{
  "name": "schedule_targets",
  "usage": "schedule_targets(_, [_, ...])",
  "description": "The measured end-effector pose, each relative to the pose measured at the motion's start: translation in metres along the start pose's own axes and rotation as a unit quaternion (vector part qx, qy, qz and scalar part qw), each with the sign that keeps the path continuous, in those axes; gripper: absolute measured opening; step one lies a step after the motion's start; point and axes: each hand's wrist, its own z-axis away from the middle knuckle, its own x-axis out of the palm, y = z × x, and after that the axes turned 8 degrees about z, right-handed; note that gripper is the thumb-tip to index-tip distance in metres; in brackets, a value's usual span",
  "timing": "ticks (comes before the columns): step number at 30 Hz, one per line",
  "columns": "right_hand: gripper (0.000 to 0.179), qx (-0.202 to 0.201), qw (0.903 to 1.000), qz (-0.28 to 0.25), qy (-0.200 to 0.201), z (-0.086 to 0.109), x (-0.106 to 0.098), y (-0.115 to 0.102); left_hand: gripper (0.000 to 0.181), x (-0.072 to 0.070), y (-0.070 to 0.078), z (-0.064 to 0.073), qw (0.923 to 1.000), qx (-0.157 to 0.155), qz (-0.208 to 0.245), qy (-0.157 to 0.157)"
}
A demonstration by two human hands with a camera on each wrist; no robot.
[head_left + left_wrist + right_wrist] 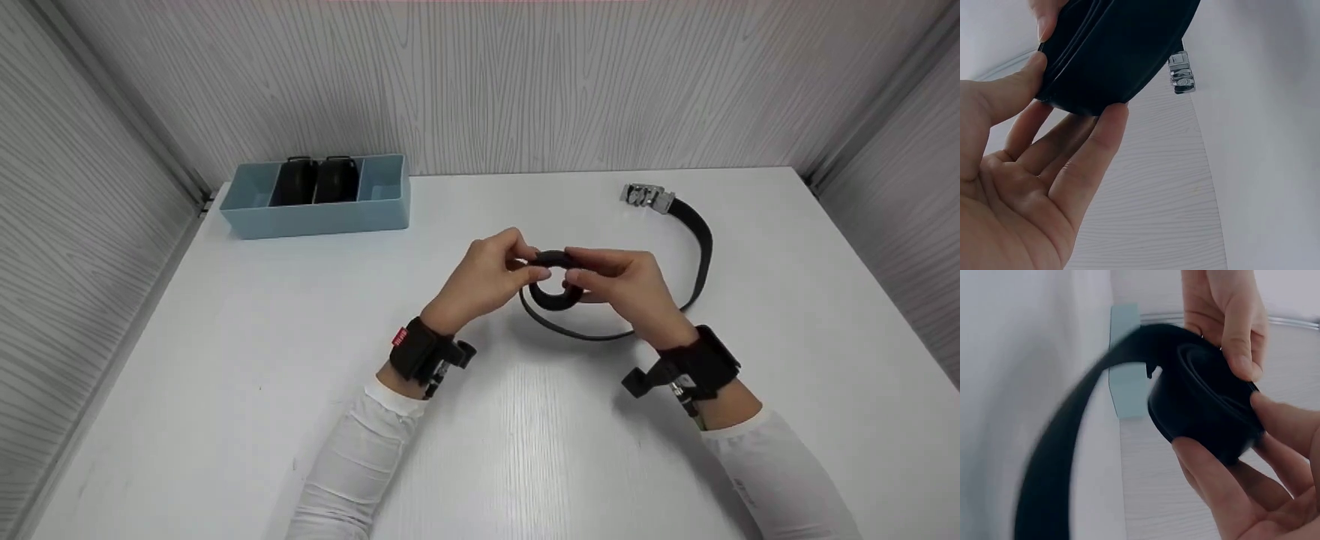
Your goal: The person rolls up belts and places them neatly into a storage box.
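Note:
A black belt (556, 302) is partly wound into a coil, held above the white table between both hands. My left hand (491, 271) pinches the coil's left side between thumb and fingers. On the opposite side my right hand (626, 283) grips the coil, thumb on the near edge and fingers at the outer face. The unwound strap (1055, 461) curves away from the coil, passes behind the right wrist and bends back to a silver buckle (648, 196) on the table at the far right. In the left wrist view several layers of the coil (1112, 56) show.
A light blue divided box (319, 220) stands at the back left of the white table (225, 390). Two rolled black belts (316, 180) sit in its middle compartments. Grey wood-grain panels (480, 82) rise behind the table and at both sides.

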Motion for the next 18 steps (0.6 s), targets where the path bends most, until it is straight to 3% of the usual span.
schedule_targets(4, [0.046,0.001,0.9990,-0.041,0.018,-0.0001,0.0008,0.0007,0.020,-0.0002,0.0009,0.0001,0.9998,0.012,0.010,0.012])
schedule_targets(7, [0.046,0.003,0.9991,-0.041,0.013,-0.0001,0.0005,0.0011,0.019,-0.0007,0.0023,0.0006,0.9997,0.021,0.006,0.010])
schedule_targets(11, [0.044,-0.001,0.9999,0.005,-0.014,0.0010,-0.0007,-0.0004,0.017,-0.0016,0.0028,0.0012,0.9996,0.021,-0.020,-0.007])
schedule_targets(15, [0.042,-0.004,0.9963,0.066,-0.055,0.0011,-0.0019,-0.0020,0.016,-0.0017,0.0022,0.0015,0.9976,0.005,-0.062,-0.032])
schedule_targets(18, [0.041,-0.004,0.9943,0.082,-0.068,0.0002,-0.0018,-0.0023,0.016,-0.0013,0.0020,0.0011,0.9968,-0.007,-0.068,-0.041])
